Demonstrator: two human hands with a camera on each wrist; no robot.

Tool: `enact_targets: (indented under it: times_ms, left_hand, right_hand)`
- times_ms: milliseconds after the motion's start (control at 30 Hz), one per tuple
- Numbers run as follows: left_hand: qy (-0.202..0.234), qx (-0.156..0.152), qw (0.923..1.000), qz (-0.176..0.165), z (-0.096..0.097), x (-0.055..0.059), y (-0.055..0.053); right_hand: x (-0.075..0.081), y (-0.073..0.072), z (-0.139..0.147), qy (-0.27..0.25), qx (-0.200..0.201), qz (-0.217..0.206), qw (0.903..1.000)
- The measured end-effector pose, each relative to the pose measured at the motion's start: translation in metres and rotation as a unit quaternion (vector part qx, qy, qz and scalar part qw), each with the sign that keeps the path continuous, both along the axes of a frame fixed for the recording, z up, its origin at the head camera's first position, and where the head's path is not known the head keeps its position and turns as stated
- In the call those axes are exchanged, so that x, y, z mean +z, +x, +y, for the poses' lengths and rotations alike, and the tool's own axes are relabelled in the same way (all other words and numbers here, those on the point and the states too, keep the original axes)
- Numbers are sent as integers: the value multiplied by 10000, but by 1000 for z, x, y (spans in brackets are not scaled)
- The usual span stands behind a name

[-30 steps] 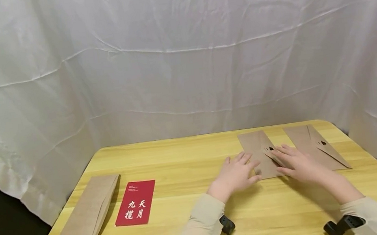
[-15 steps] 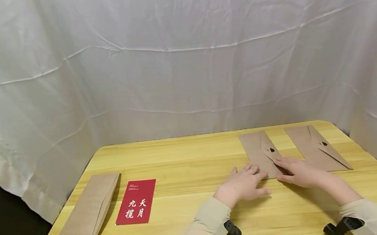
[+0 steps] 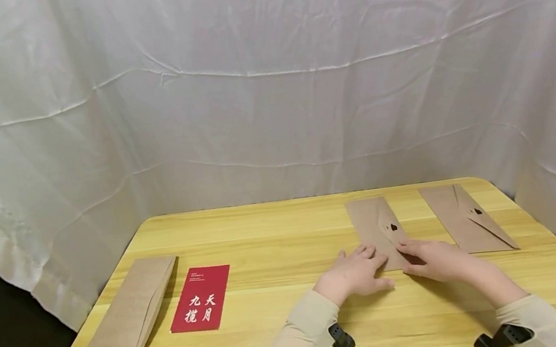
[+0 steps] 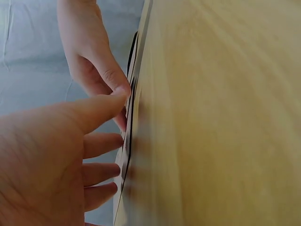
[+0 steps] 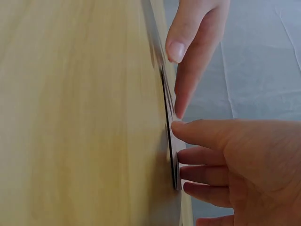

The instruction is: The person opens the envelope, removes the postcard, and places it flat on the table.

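Right hand at right edge of middle envelope

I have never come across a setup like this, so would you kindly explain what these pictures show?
No robot here: a person works with two bare hands. The wide picture comes from a camera on the person's head, looking forward and down. The two close, sideways pictures come from a camera on each wrist; the black devices at the sleeves are probably those cameras.

On the wooden table lie a brown left envelope, a red card beside it, then a middle envelope and a right envelope, also brown, each with a dark mark on its flap.

The left hand and right hand have their fingertips on the middle envelope's near part. Neither appears to grip it, and it lies on the table.
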State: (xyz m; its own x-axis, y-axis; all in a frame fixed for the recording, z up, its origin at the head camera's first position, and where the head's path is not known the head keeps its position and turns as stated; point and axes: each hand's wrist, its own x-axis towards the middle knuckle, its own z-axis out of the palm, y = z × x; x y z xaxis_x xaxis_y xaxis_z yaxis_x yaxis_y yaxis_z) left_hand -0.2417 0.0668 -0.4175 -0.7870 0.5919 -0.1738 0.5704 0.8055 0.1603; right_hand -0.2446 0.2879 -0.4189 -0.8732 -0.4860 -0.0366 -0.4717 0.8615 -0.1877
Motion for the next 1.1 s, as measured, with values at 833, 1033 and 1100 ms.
enact_targets:
  times_ms: [833,1033,1100]
  left_hand:
    - [-412,13,9987,-283,-11,9,6]
    - [-409,-97,9983,-405,-24,13,11]
    - [-423,-159,9980,-438,-30,13,13]
  right_hand:
    - [7,15,-23,122,324,21,9994]
    - [9,17,-29,97,495,-48,9987]
    - [9,19,-32,83,672,-22,9977]
